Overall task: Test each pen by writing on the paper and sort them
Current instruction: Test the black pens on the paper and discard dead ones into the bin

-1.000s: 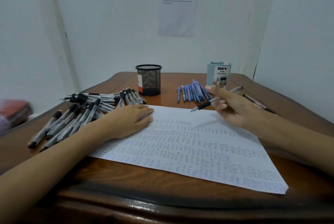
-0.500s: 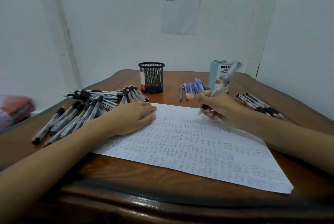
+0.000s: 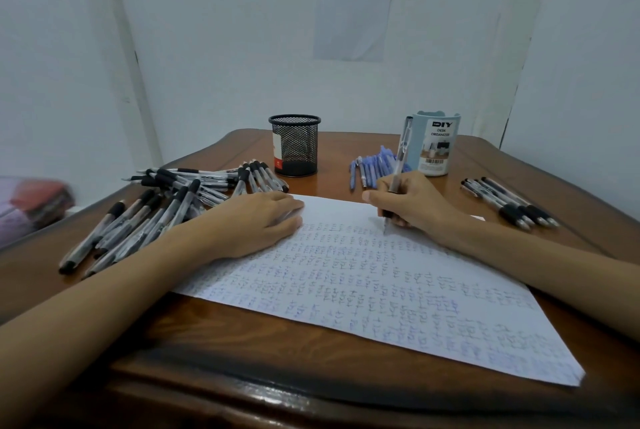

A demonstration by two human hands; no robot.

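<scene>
Gripping a grey pen point(image 3: 398, 165) with curled fingers and thumb, the right hand point(image 3: 412, 201) holds it nearly upright, its tip down on the far part of the paper point(image 3: 381, 290). This sheet lies on the wooden table point(image 3: 311, 352) and is covered with small written marks. The left hand point(image 3: 256, 220) rests flat on its far left corner, fingers relaxed. A heap of black pens point(image 3: 156, 207) lies at left, and a small row of black pens point(image 3: 509, 200) at right. Beyond the paper, blue pens point(image 3: 374, 165) lie between a mesh cup point(image 3: 294, 144) and a light blue organizer point(image 3: 436, 144).

1 head-worn wide-angle view, facing forward-down, close over table point(image 3: 242, 335).
</scene>
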